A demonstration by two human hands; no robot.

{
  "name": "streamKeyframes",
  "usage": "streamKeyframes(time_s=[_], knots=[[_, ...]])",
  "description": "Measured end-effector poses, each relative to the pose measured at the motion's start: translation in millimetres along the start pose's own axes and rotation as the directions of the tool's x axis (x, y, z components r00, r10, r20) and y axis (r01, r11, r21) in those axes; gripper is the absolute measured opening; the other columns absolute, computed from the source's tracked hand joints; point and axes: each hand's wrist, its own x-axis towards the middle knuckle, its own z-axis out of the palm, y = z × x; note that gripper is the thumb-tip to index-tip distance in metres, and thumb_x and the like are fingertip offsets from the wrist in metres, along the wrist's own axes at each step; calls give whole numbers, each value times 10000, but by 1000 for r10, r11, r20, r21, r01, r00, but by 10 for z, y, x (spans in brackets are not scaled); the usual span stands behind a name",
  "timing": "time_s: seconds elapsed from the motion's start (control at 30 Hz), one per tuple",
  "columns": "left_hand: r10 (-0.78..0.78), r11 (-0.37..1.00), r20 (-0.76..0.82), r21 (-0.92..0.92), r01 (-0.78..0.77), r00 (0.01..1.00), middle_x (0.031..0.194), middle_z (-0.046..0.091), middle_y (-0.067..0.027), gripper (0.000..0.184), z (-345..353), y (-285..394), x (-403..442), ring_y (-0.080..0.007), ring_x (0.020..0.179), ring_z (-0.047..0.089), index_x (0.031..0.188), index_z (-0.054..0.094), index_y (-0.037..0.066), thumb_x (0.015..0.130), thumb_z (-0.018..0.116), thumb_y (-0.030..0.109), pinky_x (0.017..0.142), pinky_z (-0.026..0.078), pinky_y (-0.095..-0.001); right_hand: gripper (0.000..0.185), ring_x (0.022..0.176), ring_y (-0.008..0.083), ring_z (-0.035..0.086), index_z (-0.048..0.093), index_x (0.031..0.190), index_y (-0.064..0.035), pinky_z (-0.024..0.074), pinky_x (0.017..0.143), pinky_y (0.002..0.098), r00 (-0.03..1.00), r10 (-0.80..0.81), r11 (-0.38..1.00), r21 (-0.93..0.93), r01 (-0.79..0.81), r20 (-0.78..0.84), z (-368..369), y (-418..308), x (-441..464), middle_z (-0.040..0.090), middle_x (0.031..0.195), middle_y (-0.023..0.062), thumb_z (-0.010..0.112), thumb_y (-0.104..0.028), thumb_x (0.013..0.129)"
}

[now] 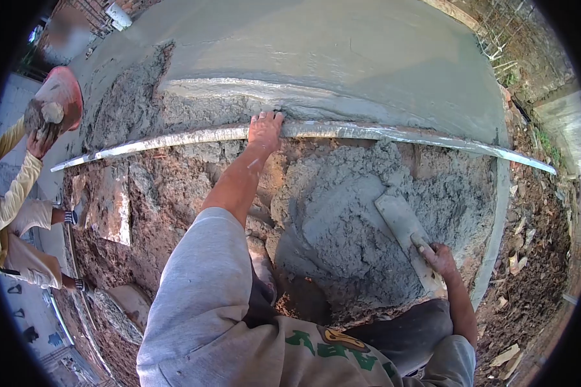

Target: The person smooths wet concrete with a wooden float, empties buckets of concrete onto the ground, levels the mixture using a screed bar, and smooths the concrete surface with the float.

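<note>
My left hand (265, 131) is closed over the middle of a long, pale screed bar (200, 137), which lies across the concrete. Beyond the bar spreads smooth wet concrete (342, 51), with a rough strip (126, 100) at the left. Lower right, my right hand (439, 259) grips a long, flat rectangular trowel (397, 216) coated in cement. The trowel's blade rests on or just above a heap of rough wet concrete (336, 213) on the near side of the bar; I cannot tell whether it touches.
At the left a co-worker holds a tilted reddish bucket (68, 93) with both hands. A round, cement-crusted pan (126, 309) lies on the soil below. A narrow edging strip (497, 226) runs along the right, with loose earth and rubble (529, 258) beyond it.
</note>
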Motion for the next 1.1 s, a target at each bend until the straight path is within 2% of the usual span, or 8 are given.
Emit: streamKeyframes(time_s=[0.27, 0.33, 0.4, 0.47, 0.6, 0.8, 0.93, 1.1], knots=[[13, 998, -311, -52, -30, 950, 1158, 530, -125, 531, -565, 134, 25, -300, 1190, 464, 1189, 537, 129, 690, 717, 156, 1000, 376, -440, 522, 591, 185, 577, 625, 801, 49, 465, 583, 360, 994, -85, 996, 35, 88, -73, 158, 234, 113, 579, 604, 103, 669, -471, 786], [-5, 999, -265, -42, -7, 964, 1182, 520, -129, 545, -779, 229, 23, -289, 1206, 452, 1232, 521, 142, 720, 708, 164, 1028, 353, -437, 535, 580, 328, 620, 651, 832, 46, 481, 596, 419, 990, -92, 995, -40, 89, -104, 167, 273, 167, 590, 590, 183, 692, -485, 772], [-24, 999, -169, -45, 17, 985, 1202, 515, -128, 589, -895, 312, -24, -289, 1235, 436, 1280, 493, 149, 738, 719, 194, 1057, 320, -438, 497, 745, 382, 639, 631, 987, 46, 497, 692, 442, 962, -217, 959, -219, 179, -164, -147, -171, 95, 626, 739, 231, 703, -414, 810], [1, 1000, -175, -26, -6, 984, 1223, 512, -129, 622, -853, 335, -123, -293, 1258, 421, 1308, 474, 152, 744, 728, 218, 1066, 302, -437, 527, 1055, 426, 559, 529, 1224, 10, 460, 878, 468, 694, -473, 857, -465, 220, -543, -336, -116, 380, 589, 1103, 268, 696, -306, 836], [61, 998, -146, 25, -58, 987, 1263, 501, -133, 666, -601, 330, -262, -302, 1289, 402, 1344, 443, 154, 757, 739, 261, 1078, 278, -437, 741, 1314, 393, 354, 380, 1394, -80, 262, 1115, 493, 441, -657, 715, -691, 108, -611, -1043, -1273, 578, 360, 1435, 198, 738, -205, 757], [55, 998, -76, 15, -54, 996, 1223, 515, -126, 598, -909, 409, -698, -289, 1220, 457, 1272, 511, 175, 735, 745, 296, 1060, 282, -454, 759, 1306, 348, 397, 402, 1366, -75, 150, 1152, 543, 772, -535, 741, -630, 232, -344, -1206, -1101, 1462, 449, 1365, 212, 766, -193, 710], [10, 997, -181, -77, -25, 983, 1127, 557, -99, 482, -1266, 627, -937, -258, 1172, 492, 1148, 567, 140, 700, 722, 226, 1051, 286, -454, 676, 1210, 356, 478, 433, 1309, -22, 152, 1149, 551, 584, -734, 614, -706, 354, -346, -1403, -606, 1218, 518, 1268, 205, 746, -180, 732], [18, 995, -32, -100, -21, 999, 1063, 581, -69, 399, -1977, 1164, -1319, -216, 1150, 517, 1044, 592, 126, 653, 673, 141, 1065, 271, -470, 592, 1074, 375, 551, 474, 1216, 7, 137, 1117, 613, 770, -599, 720, -567, 400, -217, -2031, -615, 99, 583, 1097, 205, 732, -261, 754]])
